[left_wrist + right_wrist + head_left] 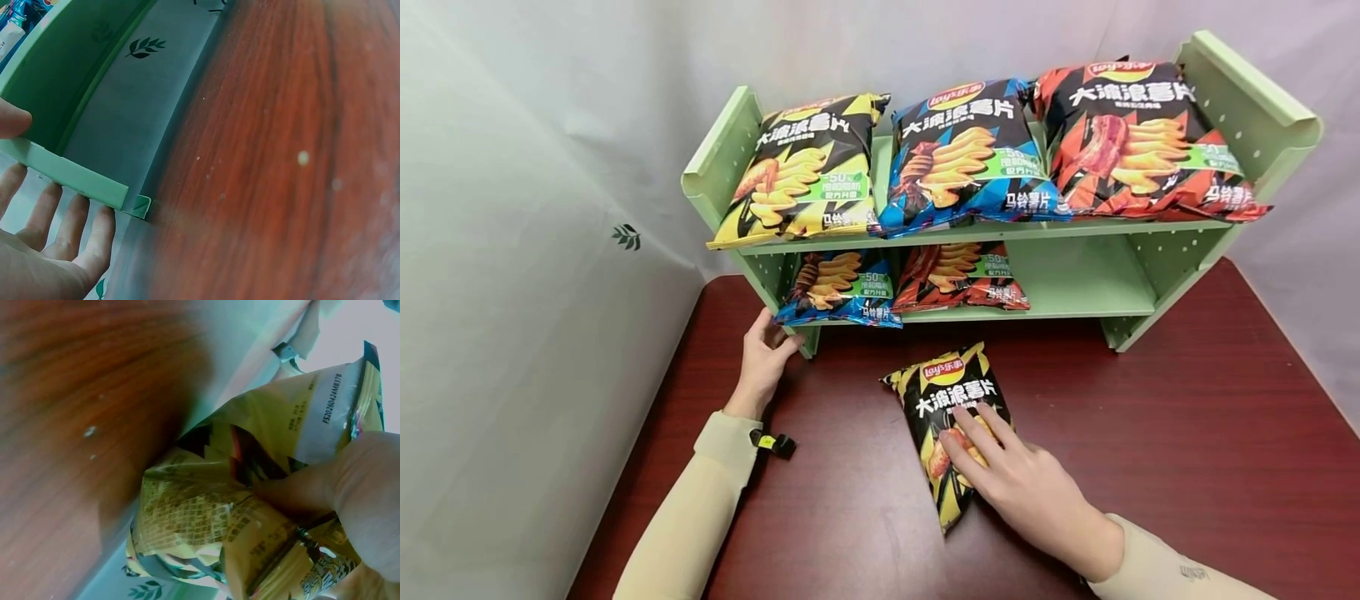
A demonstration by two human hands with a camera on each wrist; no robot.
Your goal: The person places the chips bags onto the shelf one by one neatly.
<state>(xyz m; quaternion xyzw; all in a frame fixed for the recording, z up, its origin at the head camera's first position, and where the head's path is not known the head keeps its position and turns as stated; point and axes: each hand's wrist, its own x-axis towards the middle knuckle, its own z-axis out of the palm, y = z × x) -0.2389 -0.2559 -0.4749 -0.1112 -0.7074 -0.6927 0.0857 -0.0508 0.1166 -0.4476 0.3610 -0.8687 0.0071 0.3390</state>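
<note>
In the head view my right hand holds a black-and-yellow bag of potato chips over the dark red table, in front of a green two-tier shelf. Its fingers lie across the printed front. The right wrist view shows the thumb of my right hand pressing into the back of the chip bag. My left hand grips the shelf's left side low down. Up close in the left wrist view, the thumb and fingers of my left hand lie on opposite sides of the green panel edge.
On the upper tier sit a yellow chip bag, a blue one and a red one. Below, a blue bag and a red bag stand at the left. Pale curtains surround the table.
</note>
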